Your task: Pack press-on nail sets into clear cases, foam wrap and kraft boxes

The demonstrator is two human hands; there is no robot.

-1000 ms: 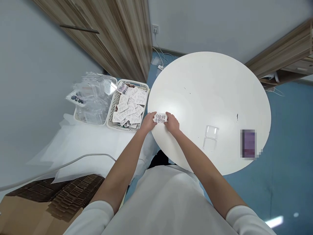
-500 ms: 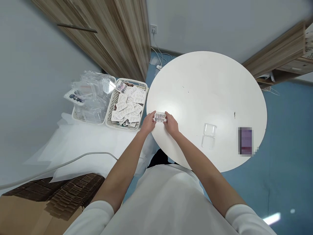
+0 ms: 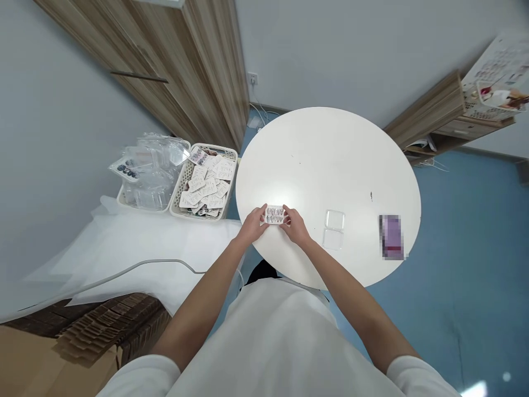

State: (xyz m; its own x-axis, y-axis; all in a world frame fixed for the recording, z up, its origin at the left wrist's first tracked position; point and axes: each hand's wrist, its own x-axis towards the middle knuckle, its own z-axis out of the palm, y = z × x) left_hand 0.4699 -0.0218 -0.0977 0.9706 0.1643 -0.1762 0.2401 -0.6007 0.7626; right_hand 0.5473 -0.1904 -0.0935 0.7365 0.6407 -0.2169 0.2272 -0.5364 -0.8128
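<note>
Between my two hands is a small white card of press-on nails [image 3: 274, 215], with shiny nails in rows facing up. My left hand [image 3: 253, 225] pinches its left end and my right hand [image 3: 295, 225] pinches its right end. The card is over the near left part of the round white table [image 3: 322, 149]; whether it touches the top I cannot tell. To the right of my right hand lies a clear plastic case [image 3: 334, 229], opened out flat with both halves showing.
A white basket [image 3: 175, 205] of similar cards stands left of the table. Beside it, another basket [image 3: 142, 207] is heaped with clear plastic cases. A blurred purple object [image 3: 392, 236] lies on the table's right. Folded cardboard [image 3: 111, 325] is at lower left.
My view has shifted. Both hands, still on the press-on nail card, have moved right and a little towards me, closer to the clear case. The case stays where it was.
</note>
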